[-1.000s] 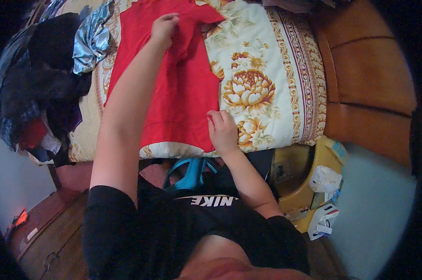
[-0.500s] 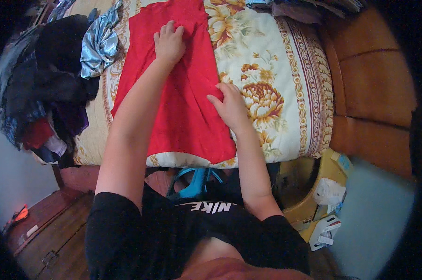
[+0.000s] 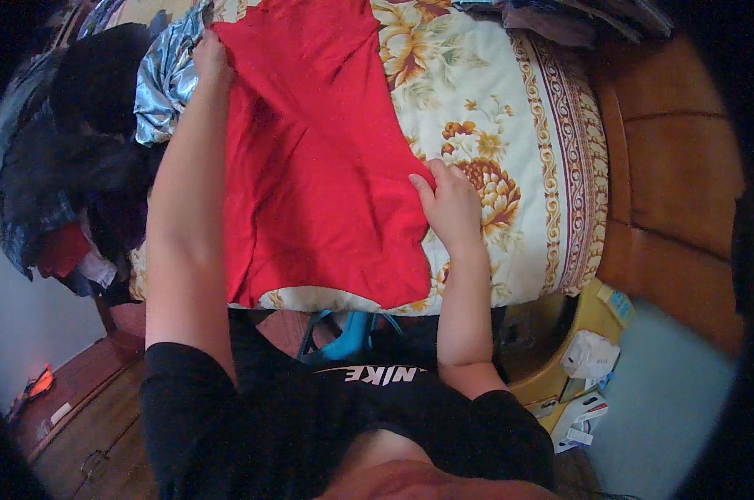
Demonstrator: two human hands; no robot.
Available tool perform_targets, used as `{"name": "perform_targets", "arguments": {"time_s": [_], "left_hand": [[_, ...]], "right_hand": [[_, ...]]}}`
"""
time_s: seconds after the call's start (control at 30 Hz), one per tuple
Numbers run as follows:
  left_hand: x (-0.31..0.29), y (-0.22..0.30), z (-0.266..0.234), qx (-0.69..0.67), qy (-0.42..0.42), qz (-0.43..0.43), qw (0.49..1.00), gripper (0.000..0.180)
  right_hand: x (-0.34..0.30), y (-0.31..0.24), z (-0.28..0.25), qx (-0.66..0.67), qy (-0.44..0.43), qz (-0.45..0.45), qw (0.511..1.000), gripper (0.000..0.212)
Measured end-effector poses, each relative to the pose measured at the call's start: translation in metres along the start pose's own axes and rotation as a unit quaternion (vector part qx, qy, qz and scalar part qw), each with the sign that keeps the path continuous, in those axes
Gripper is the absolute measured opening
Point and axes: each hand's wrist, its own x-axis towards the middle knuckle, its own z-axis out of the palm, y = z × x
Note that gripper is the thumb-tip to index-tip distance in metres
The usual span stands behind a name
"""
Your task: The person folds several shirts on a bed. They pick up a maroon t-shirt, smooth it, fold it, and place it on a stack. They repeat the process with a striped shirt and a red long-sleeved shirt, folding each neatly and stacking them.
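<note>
A red garment (image 3: 318, 158) lies spread over the floral bedding, its near edge curving along the bed's front. My left hand (image 3: 212, 60) is closed on the garment's far left edge, right beside a shiny light-blue cloth (image 3: 164, 87). On the other side, my right hand (image 3: 453, 204) pinches the garment's right edge between thumb and fingers, and the cloth stretches out toward it. Soft creases run across the red fabric between my hands. The exact cut of the garment cannot be made out, as its far end leaves the picture.
A heap of dark clothes (image 3: 93, 150) rises at the left of the bed. More folded clothes (image 3: 560, 21) lie at the far right. Brown padded panels (image 3: 673, 158) border the bed's right side. Below stand a blue plastic object (image 3: 352, 333) and a yellow cabinet (image 3: 581, 325).
My left hand moved left from the garment's middle to its far left edge and took hold. My right hand closed on the right edge. The garment shifted and spread wider.
</note>
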Motion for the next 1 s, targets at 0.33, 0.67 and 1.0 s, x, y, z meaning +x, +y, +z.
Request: {"name": "perform_targets", "arguments": {"time_s": [0.33, 0.67, 1.0], "left_hand": [[-0.024, 0.016, 0.008, -0.068, -0.084, -0.151, 0.983, 0.042], [-0.014, -0.001, 0.003, 0.017, -0.188, -0.087, 0.978, 0.023], [-0.175, 0.026, -0.095, 0.466, -0.209, 0.300, 0.805, 0.052]], "right_hand": [[0.001, 0.003, 0.002, -0.043, -0.014, 0.054, 0.998, 0.024], [0.002, 0.010, 0.011, 0.172, -0.009, 0.054, 0.984, 0.029], [-0.023, -0.026, 0.005, 0.033, -0.131, 0.028, 0.990, 0.077]]}}
